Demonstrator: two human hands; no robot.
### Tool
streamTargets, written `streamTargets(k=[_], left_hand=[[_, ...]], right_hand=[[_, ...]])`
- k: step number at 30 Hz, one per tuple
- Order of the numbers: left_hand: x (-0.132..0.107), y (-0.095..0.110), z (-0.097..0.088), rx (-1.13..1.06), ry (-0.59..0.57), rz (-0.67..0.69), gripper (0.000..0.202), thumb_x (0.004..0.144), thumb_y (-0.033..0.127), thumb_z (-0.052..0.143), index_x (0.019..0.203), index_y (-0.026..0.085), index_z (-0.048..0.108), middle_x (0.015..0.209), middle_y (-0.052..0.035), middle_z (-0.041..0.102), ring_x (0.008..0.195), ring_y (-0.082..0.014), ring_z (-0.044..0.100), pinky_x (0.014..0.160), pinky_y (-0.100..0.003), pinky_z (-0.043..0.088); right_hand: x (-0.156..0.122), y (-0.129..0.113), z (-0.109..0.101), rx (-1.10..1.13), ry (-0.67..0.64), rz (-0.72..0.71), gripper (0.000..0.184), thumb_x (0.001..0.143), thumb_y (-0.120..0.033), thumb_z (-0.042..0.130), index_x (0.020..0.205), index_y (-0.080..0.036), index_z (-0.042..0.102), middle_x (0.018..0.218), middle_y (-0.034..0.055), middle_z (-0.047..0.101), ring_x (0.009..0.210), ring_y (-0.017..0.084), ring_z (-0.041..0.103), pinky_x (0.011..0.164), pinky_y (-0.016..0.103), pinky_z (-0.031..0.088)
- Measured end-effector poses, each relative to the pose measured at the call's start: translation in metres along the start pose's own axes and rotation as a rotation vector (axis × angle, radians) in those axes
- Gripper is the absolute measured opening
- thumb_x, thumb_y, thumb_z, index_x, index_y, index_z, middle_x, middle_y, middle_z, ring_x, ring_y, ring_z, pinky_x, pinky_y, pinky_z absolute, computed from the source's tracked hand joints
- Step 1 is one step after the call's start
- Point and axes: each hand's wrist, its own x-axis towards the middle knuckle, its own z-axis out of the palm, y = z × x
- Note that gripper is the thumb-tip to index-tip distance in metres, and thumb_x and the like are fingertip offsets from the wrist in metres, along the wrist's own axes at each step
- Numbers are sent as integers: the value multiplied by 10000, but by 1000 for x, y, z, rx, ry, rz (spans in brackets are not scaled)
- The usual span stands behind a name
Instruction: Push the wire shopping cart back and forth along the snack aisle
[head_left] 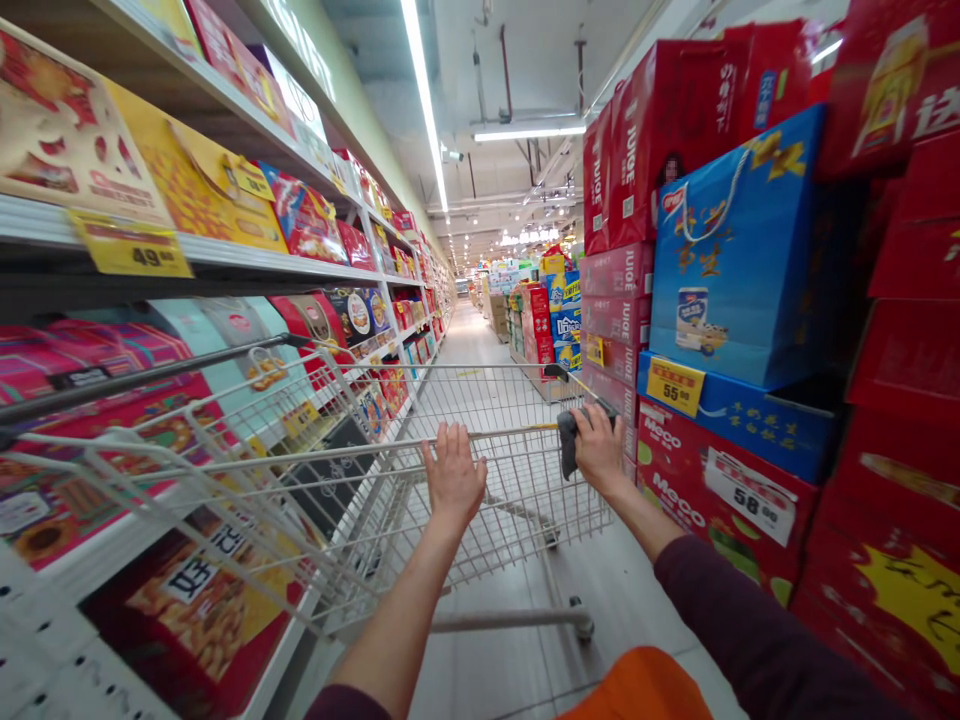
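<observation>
A wire shopping cart point(480, 400) stands in front of me in a supermarket aisle. My left hand point(452, 472) rests on the cart's handle bar, fingers curled over it. My right hand point(598, 447) grips the right end of the same bar at its dark grey cap point(568, 440). The cart's basket looks empty. A second wire cart point(247, 470) stands tilted against the left side of mine, with a dark handle bar point(150, 375).
Shelves of boxed snacks point(195, 200) with yellow price tags line the left. Stacked red and blue gift boxes point(735, 250) rise close on the right. The tiled aisle floor point(469, 340) runs straight ahead toward distant displays.
</observation>
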Motion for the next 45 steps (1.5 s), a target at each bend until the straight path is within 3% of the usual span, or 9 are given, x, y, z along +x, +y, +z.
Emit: streamTargets(k=[8,13,17,20,23,26,31,35,45], left_hand=[[0,33,-1,-140,-13,157,473,830,212,422,1293,118,438,1370,-149,465,1292,-248,399,1085,-512,274],[11,48,-2,-239,-48,303,470,867,247,368,1325,142,394,1360,-125,483,1281,-199,412,1091,-487,283],[24,54,-4,-256,-108,302,470,887,258,338,1332,115,386,1373,-127,469,1281,-185,410,1097,-455,284],[28,59,-3,-246,-147,284,458,899,275,335,1334,141,386,1368,-115,477,1271,-189,418,1085,-478,289],[28,64,-1,-203,-125,274,403,897,293,372,1284,208,447,1314,-91,532,1219,-207,464,1061,-514,299],[26,65,4,-135,-70,287,341,883,277,423,1210,245,511,1246,-81,571,1163,-223,500,1045,-547,299],[23,54,15,-76,21,319,341,864,204,448,1189,271,528,1205,-68,586,1135,-223,515,1060,-570,270],[20,31,17,-37,83,306,345,853,183,454,1176,267,542,1174,-75,603,1111,-224,531,1067,-573,249],[10,-36,-7,10,50,238,380,860,150,380,1177,263,555,1222,-98,595,1132,-243,536,1068,-577,220]], right_hand=[[-12,-67,0,84,-18,-75,433,824,-121,423,1236,-164,547,1337,145,495,1273,281,381,1040,498,242],[-18,-91,6,162,-51,-139,485,831,-157,398,1311,-152,469,1389,144,439,1322,263,317,1065,481,220],[-18,-90,12,282,-57,-167,572,817,-188,402,1378,-88,354,1372,170,451,1322,243,327,1087,455,212],[-19,-77,13,372,28,-198,614,809,-195,392,1399,-63,286,1370,191,443,1325,238,325,1073,460,251],[-21,-59,9,368,148,-196,620,805,-177,372,1405,-66,257,1399,197,399,1350,250,277,1068,499,242],[-25,-48,4,300,148,-201,666,754,-142,394,1402,-65,260,1402,194,396,1355,266,264,1071,529,208],[-31,-53,2,178,34,-190,616,720,-69,384,1336,-70,407,1390,159,435,1347,248,286,1091,500,171],[-33,-71,2,149,-47,-216,567,748,-84,400,1311,-91,462,1403,135,428,1341,238,303,1100,476,155],[-32,-112,-10,228,-128,-273,581,740,-87,412,1319,-88,463,1433,131,379,1350,255,285,1094,508,173]])
